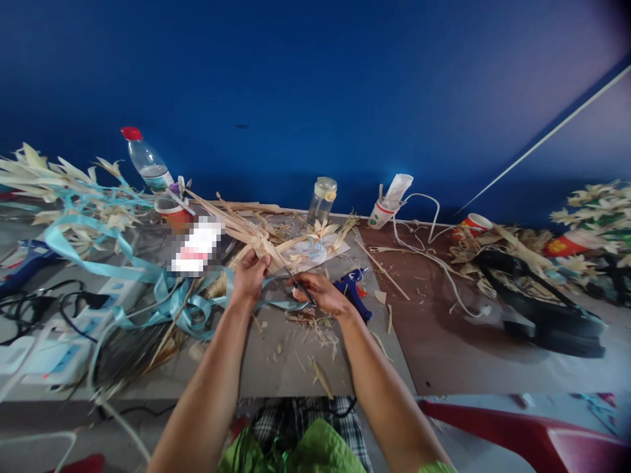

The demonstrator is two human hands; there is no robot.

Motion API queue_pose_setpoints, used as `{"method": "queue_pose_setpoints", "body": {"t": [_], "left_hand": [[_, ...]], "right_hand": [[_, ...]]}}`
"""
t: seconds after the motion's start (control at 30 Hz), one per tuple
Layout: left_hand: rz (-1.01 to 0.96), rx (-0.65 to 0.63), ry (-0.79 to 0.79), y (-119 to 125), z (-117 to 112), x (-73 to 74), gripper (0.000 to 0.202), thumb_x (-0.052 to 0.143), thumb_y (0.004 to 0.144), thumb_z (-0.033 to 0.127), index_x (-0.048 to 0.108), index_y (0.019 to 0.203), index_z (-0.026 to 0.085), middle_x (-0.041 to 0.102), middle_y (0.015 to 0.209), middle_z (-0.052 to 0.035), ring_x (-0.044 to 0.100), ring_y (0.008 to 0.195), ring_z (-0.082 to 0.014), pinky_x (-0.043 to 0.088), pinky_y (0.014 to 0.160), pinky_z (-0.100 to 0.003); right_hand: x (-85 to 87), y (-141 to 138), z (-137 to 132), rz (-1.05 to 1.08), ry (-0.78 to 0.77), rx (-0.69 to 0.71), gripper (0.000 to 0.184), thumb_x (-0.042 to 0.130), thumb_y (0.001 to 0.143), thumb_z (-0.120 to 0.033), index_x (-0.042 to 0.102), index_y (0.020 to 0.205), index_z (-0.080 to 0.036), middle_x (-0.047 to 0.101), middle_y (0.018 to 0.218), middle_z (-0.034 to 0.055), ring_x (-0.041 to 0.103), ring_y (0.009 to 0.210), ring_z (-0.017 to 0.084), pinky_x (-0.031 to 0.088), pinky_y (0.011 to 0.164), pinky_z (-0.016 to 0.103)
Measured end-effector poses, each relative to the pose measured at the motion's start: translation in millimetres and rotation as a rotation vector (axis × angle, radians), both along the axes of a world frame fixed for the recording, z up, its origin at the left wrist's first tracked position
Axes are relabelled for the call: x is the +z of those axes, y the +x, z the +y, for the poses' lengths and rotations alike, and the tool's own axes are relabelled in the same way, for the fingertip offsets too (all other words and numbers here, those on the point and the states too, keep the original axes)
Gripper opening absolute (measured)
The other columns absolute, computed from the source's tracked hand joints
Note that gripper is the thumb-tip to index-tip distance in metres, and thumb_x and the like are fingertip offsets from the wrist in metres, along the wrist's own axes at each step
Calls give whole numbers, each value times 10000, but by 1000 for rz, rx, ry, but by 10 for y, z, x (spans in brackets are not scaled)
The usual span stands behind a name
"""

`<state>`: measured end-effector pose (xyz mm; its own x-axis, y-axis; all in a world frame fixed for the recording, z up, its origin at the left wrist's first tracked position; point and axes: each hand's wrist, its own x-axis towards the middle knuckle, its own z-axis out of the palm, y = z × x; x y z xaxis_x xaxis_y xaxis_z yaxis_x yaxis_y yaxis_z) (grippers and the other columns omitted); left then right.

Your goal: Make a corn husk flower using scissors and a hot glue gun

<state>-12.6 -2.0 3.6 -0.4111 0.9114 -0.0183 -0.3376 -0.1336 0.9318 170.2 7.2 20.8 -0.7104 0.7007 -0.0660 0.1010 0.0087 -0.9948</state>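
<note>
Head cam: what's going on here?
A person is seated at a cluttered table. The left hand grips a bundle of dried husk strips, and the right hand holds scissors with the blades at the bundle. Scraps lie below the hands. A blue ribbon trails to the left, and a glue gun sits just right of the right hand.

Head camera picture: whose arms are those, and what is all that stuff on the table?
No machine here: the arms belong to a person wearing a camera on their head, so you see what they see. Their left hand pinches a bundle of dried straw strips. Their right hand holds small scissors close to the strips. On the table lie a blue glue gun, light blue ribbon, a water bottle, a jar and straw scraps.
</note>
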Motion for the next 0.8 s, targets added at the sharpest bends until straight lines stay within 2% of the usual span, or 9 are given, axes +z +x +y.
{"method": "queue_pose_setpoints", "body": {"t": [0.2, 0.5, 0.8], "left_hand": [[110, 17, 11, 13, -6, 0, 187, 697, 656, 319, 594, 671, 163, 440, 495, 64, 343, 425, -53, 240, 429, -194], [142, 10, 19, 24, -13, 15, 186, 673, 680, 313, 559, 651, 169, 428, 504, 60, 323, 427, -62, 237, 431, -205], [172, 25, -4, 56, -37, 91, 183, 640, 685, 311, 533, 670, 164, 426, 522, 66, 335, 444, -60, 249, 435, -200]], "right_hand": [[-50, 0, 15, -32, 57, 1, 391, 652, 719, -467, 630, 936, -142, 539, 750, 4, 459, 639, 98, 352, 564, 202], [55, -20, -20, -50, 42, -5, 427, 647, 705, -505, 621, 900, -126, 492, 697, -11, 411, 597, 84, 316, 535, 200], [23, -31, -14, -53, 21, -5, 470, 627, 711, -552, 619, 900, -122, 494, 671, -10, 421, 582, 84, 319, 530, 206]]}}
